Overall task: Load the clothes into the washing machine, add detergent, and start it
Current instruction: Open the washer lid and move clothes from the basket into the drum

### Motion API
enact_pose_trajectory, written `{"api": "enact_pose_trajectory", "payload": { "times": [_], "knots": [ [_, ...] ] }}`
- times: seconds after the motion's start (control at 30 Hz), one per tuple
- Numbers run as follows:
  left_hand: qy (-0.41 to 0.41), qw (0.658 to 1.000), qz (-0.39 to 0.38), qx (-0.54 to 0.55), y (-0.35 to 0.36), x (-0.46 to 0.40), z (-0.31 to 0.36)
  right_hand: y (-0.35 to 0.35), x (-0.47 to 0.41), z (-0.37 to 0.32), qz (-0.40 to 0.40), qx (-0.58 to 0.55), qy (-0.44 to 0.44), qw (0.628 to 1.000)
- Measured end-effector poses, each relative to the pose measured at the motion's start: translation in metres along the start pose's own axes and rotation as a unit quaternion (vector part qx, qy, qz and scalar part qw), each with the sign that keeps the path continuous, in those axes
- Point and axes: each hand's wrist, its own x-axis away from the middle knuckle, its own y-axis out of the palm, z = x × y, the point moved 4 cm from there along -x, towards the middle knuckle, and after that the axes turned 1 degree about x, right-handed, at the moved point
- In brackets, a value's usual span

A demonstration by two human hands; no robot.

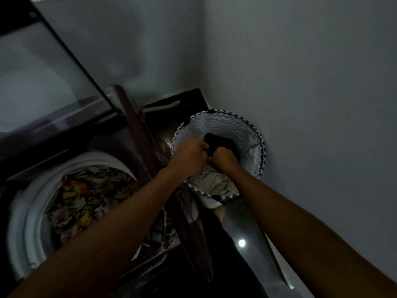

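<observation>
light: dim | walls [300, 82]: plain grey, meeting in a corner | floor [242, 224]: dark, glossy, one bright reflection

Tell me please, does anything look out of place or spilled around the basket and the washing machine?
Nothing stands out. Both hands, left and right, grip a dark garment inside the laundry basket, above pale clothes. Floral fabric already lies in the washer drum. The dim light hides small details.

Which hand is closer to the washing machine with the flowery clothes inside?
Left. The left hand is on the laundry basket's side nearest the washing machine; the right hand is farther away. Both grip a black garment.
</observation>
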Motion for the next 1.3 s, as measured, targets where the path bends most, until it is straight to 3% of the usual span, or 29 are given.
{"api": "enact_pose_trajectory", "payload": {
  "times": [0.1, 0.2, 0.3, 0.47, 0.57, 0.8, 0.97, 1.07, 1.3],
  "knots": [
    [-0.054, 0.994, -0.087, -0.024, 0.037, -0.033, -0.013, 0.009, -0.038, 0.025, -0.055, -0.019, 0.014, 0.998],
    [-0.099, 0.987, -0.118, -0.034, 0.064, -0.058, -0.027, 0.021, -0.07, 0.045, -0.092, -0.004, 0.047, 0.995],
    [-0.153, 0.981, -0.117, -0.007, 0.088, -0.079, -0.039, 0.038, -0.104, 0.06, -0.121, 0.023, 0.072, 0.99],
    [-0.244, 0.968, -0.049, 0.045, 0.116, -0.101, -0.064, 0.06, -0.13, 0.068, -0.188, 0.094, 0.086, 0.974],
    [-0.285, 0.956, -0.043, 0.052, 0.13, -0.11, -0.076, 0.079, -0.149, 0.078, -0.198, 0.082, 0.112, 0.97],
    [-0.302, 0.949, -0.083, 0.038, 0.162, -0.123, -0.116, 0.114, -0.186, 0.112, -0.207, 0.106, 0.133, 0.963],
    [-0.309, 0.942, -0.102, 0.077, 0.163, -0.132, -0.123, 0.115, -0.193, 0.12, -0.145, -0.048, 0.17, 0.974],
    [-0.312, 0.942, -0.087, 0.091, 0.166, -0.131, -0.122, 0.098, -0.194, 0.124, -0.016, -0.091, 0.177, 0.98],
    [-0.293, 0.943, -0.145, 0.067, 0.151, -0.112, -0.089, 0.053, -0.153, 0.094, 0.091, -0.325, 0.177, 0.925]
  ]
}}
